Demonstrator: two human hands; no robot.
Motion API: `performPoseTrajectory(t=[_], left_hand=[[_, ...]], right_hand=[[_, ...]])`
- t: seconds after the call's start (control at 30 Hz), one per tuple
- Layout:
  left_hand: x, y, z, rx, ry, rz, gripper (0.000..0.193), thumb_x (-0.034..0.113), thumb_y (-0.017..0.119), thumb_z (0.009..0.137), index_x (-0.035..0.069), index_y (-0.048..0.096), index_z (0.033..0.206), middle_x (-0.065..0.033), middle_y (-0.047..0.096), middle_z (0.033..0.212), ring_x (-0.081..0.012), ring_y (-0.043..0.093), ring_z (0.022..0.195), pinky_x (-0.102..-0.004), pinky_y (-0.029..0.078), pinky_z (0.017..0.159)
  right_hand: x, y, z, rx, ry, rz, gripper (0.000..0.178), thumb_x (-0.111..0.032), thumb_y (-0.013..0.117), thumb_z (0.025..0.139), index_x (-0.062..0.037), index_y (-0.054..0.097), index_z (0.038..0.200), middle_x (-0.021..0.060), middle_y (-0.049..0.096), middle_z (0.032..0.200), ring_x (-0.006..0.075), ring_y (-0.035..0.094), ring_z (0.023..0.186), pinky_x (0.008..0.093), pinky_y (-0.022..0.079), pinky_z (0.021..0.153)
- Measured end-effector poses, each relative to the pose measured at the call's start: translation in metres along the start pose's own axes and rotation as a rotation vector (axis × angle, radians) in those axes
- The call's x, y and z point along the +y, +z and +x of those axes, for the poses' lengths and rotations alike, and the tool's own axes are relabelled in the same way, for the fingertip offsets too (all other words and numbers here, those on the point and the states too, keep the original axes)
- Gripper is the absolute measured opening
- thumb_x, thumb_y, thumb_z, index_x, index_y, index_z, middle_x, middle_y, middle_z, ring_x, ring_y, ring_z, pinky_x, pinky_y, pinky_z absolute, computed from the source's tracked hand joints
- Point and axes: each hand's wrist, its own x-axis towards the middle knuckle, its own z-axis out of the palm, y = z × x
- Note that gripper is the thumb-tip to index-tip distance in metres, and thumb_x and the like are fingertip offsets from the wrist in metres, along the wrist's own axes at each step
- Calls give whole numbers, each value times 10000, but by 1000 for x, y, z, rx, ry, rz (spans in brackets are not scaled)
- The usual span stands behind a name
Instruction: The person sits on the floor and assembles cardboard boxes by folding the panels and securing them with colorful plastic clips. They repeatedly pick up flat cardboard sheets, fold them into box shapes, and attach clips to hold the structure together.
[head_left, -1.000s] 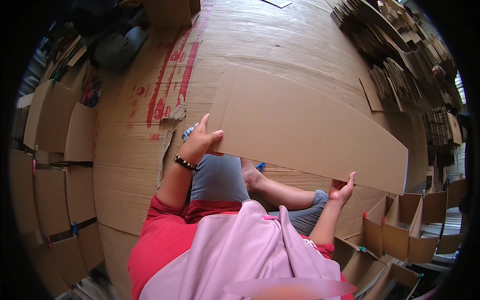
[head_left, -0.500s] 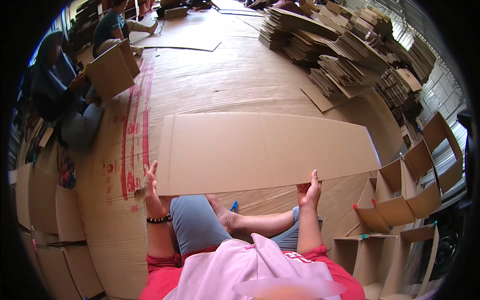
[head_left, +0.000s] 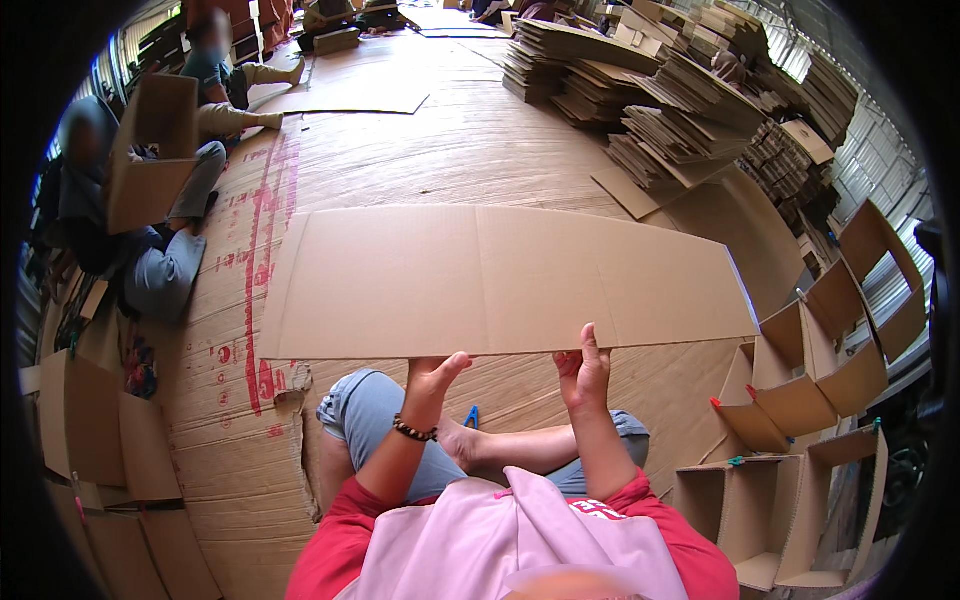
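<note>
A long brown cardboard sheet (head_left: 520, 275) with upright crease lines is held up in front of me above my crossed legs. My left hand (head_left: 432, 378) grips its near edge left of the middle, thumb up and the other fingers hidden behind the board. Farther right along the same edge, my right hand (head_left: 585, 368) holds on with the thumb pointing up against the face. A beaded bracelet (head_left: 414, 430) circles my left wrist. Beyond my foot, a blue clip (head_left: 472, 417) lies on the floor.
Folded cardboard frames with small clips (head_left: 800, 400) stand at the right. High stacks of flat cardboard (head_left: 690, 110) fill the far right. On the left, upright cardboard pieces (head_left: 85, 420) stand close by; a seated co-worker handles a cardboard box (head_left: 155, 195). Cardboard sheeting (head_left: 370, 170) covers the floor.
My left hand has moved from the sheet's left end inward along its near edge. The sheet has shifted slightly left and away. The co-worker has raised and turned the box.
</note>
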Motion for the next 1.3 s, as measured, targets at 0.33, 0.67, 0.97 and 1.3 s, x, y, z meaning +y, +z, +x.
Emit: performPoseTrajectory(t=[0.33, 0.67, 0.97, 1.3], left_hand=[[-20, 5, -2, 269, 58, 349, 256, 151, 699, 859, 0, 607, 1042, 4, 579, 946, -70, 539, 870, -237, 472, 779], [-61, -26, 8, 331, -226, -107, 195, 167, 667, 871, -8, 653, 957, -42, 633, 933, -128, 610, 886, -304, 517, 827], [-90, -29, 11, 324, -524, 66, 288, 254, 693, 856, -8, 658, 972, -51, 640, 936, -163, 620, 898, -316, 515, 823], [-90, -23, 9, 285, -482, 83, 328, 277, 684, 861, -18, 653, 1001, -77, 641, 960, -173, 628, 901, -310, 515, 808]], right_hand=[[11, 2, -15, 12, 71, -100, 293, -221, 646, 909, -151, 482, 1142, -1, 593, 884, 110, 600, 695, 265, 529, 568], [17, -49, 2, -1, 260, -204, 196, -309, 636, 910, -138, 556, 964, 13, 615, 744, 152, 614, 621, 311, 527, 561], [61, -144, 16, 265, 500, -279, 285, -409, 648, 882, -138, 618, 964, 11, 651, 791, 158, 621, 601, 314, 530, 507], [63, -146, 14, 198, 423, -301, 561, -673, 537, 832, -156, 612, 1034, 17, 654, 837, 162, 629, 639, 330, 530, 533]])
